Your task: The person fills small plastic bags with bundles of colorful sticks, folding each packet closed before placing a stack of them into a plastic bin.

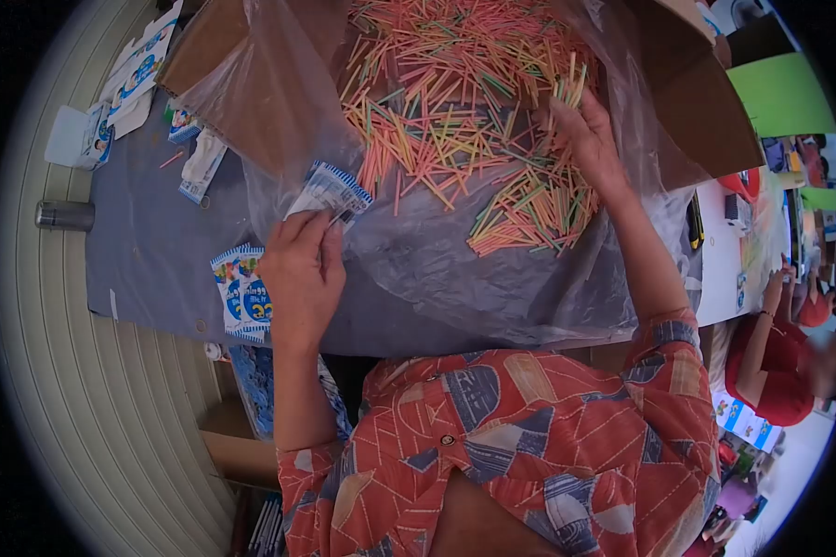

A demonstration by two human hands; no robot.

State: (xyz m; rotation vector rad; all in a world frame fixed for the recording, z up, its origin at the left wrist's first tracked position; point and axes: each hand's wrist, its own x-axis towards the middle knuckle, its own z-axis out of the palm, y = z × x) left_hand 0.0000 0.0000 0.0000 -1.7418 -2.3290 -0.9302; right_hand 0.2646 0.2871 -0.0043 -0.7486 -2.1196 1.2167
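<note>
My left hand (303,265) pinches a small white and blue printed packet (333,192) between thumb and fingers, above the table. My right hand (593,144) is closed around a few thin coloured sticks (571,85), whose ends poke up past the fingers. Under and around that hand spreads a big pile of pink, yellow and green sticks (437,139), lying on a clear plastic sheet (418,269). Beside my left wrist, several similar packets (241,295) lie overlapping on the table, printed side up.
Open cardboard flaps (687,93) flank the pile, draped with plastic. On the grey table's (167,269) left are torn cartons (139,70), a loose packet (202,165) and a metal cylinder (65,215). A cardboard box (237,446) stands below. Another person in red (771,371) is at the right.
</note>
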